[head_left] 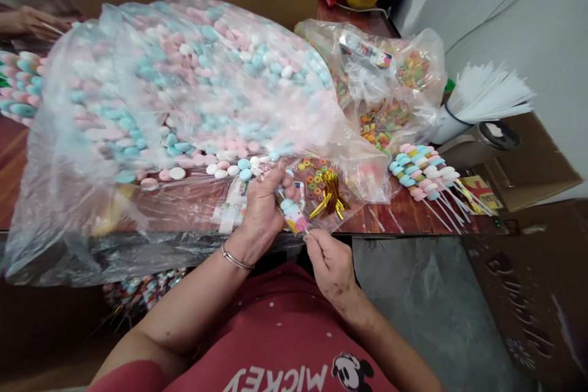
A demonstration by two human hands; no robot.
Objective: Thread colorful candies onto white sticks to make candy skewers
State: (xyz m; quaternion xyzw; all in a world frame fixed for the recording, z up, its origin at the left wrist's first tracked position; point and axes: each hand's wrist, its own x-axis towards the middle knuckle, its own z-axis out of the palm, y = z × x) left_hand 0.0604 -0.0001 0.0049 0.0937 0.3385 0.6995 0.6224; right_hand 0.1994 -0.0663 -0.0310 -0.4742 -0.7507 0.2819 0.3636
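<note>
My left hand [265, 202] grips a short stack of blue, white and pink candies [294, 214] threaded on a stick. My right hand [328, 260] pinches the lower end of that stick just below the pink candy. Both hands hover at the near edge of the wooden table [404, 211], right in front of a huge clear plastic bag of pastel candies [184, 86]. Loose candies [220, 168] spill at the bag's mouth beside my left fingers. A silver bracelet sits on my left wrist.
Gold twist ties [328, 196] and small ring candies lie to the right of my hands. Finished candy skewers [425, 174] rest further right. A cup of white sticks [478, 98], a bag of colourful rings [386, 92], and another person's hand [27, 21] at far left.
</note>
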